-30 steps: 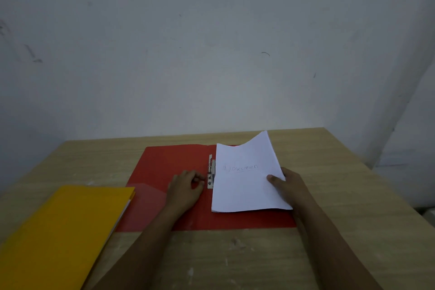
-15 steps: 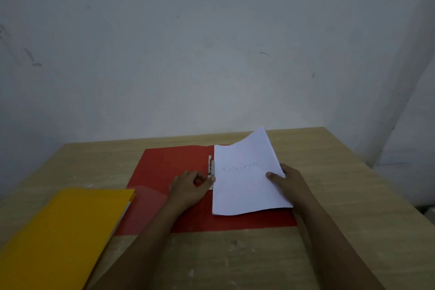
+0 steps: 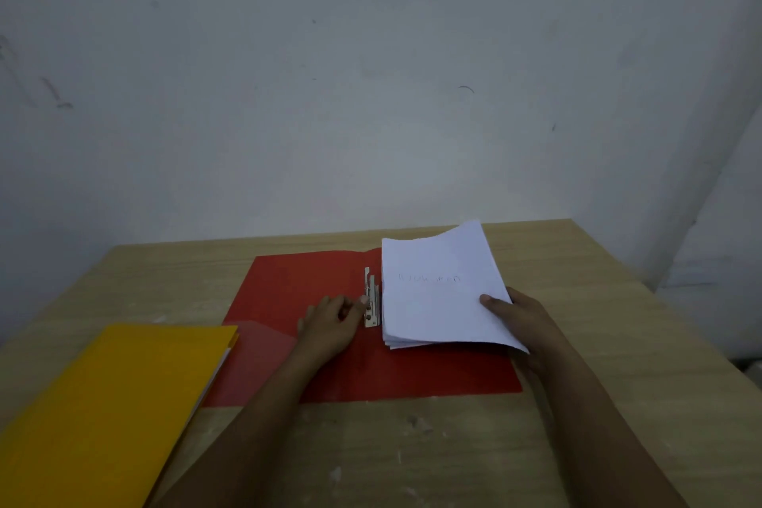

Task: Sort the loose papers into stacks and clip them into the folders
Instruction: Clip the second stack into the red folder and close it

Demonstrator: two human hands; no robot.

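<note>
A closed yellow folder (image 3: 111,404) lies at the left of the wooden bench (image 3: 412,450), its corner overlapping the open red folder (image 3: 288,293) spread flat in the middle. The left hand (image 3: 330,326) rests on the red folder, its fingertips pinching the metal clip (image 3: 372,299) at the spine. Just right of the clip, a stack of white papers (image 3: 437,293) with faint handwriting sits on the folder's right half, its right side lifted. The right hand (image 3: 523,318) grips that edge, thumb on top.

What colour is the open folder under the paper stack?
Red: the open folder, clearest in the head view.
</note>
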